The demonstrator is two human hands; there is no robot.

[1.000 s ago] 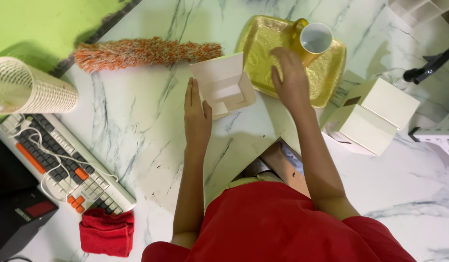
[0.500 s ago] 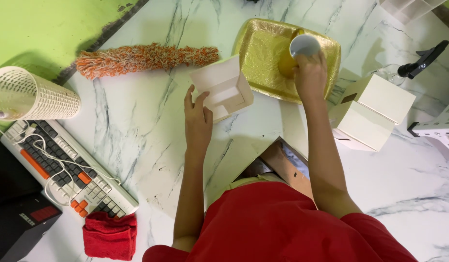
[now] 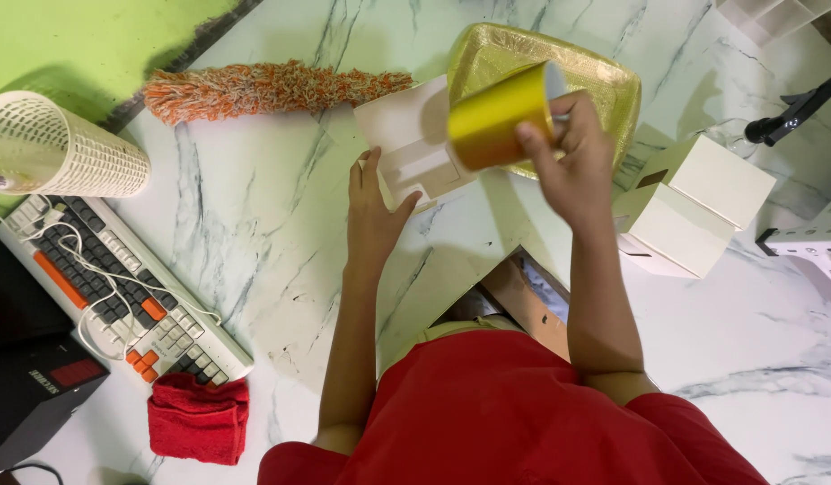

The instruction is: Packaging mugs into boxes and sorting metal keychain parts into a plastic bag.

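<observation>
While the left hand (image 3: 375, 211) lies flat, steadying the open white box (image 3: 413, 144), the right hand (image 3: 572, 157) grips the gold mug (image 3: 496, 117) sideways above it; glossy, rigid, likely breakable: hold by the handle

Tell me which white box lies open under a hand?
The open white box beside the gold tray, touched by the left hand; the two white boxes at right stand untouched.

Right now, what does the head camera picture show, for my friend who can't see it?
A person's right hand holds a gold cup over an open white box, which the left hand steadies on a marble table, beside a gold tray.
</observation>
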